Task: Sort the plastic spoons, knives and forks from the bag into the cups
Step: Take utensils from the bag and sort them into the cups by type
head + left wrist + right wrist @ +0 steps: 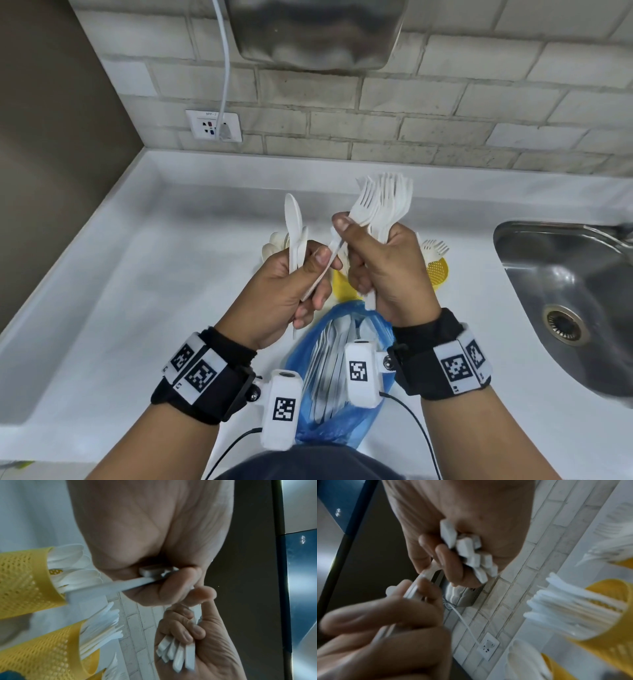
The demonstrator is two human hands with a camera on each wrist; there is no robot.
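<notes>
My right hand (383, 267) is clenched round a bundle of white forks (387, 202), tines up. My left hand (291, 287) grips a few spoons (294, 222) upright, thumb and forefinger also pinching one more white handle (325, 267) that slants toward my right thumb; its head is hidden. Blue bag (337, 370) lies on the white counter (137, 274) below my wrists. Yellow mesh cups (436, 270) stand just behind my hands, already holding cutlery. Steel sink (565, 301) at right.
</notes>
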